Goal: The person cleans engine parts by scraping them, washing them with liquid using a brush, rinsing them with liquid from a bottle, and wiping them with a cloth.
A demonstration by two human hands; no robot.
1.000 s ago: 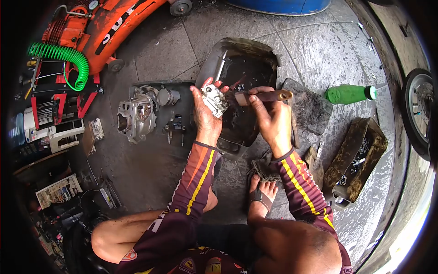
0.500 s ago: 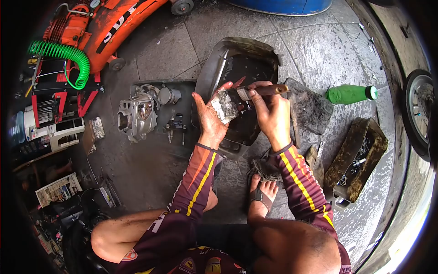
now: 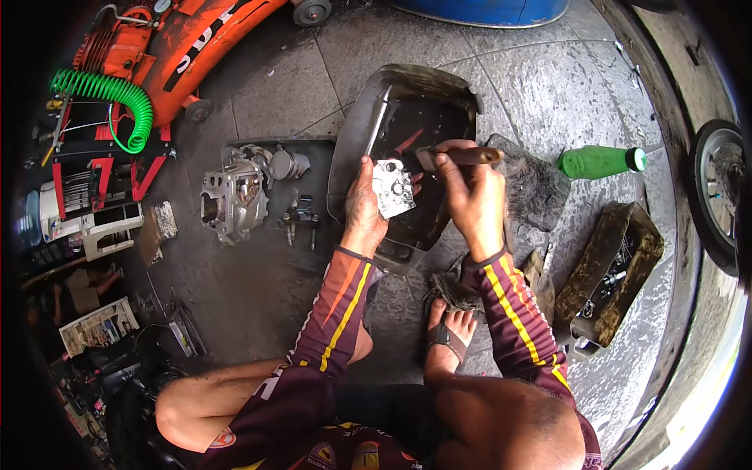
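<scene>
A silvery metal engine part with holes in its face rests in my left hand, whose fingers wrap behind it. My right hand pinches the wooden handle of a brush. The bristle end points left, just beside the part's upper right edge. Both hands are over the near side of a dark tub with dark liquid inside, where a reddish strip shows.
An engine casing and a piston lie in a tray on the left. A green bottle, a dark rag and a grimy bin with small parts are on the right. An orange compressor stands upper left.
My left hand has turned the metal part so its flat face shows. The brush has come off the part and shifted slightly right with my right hand.
</scene>
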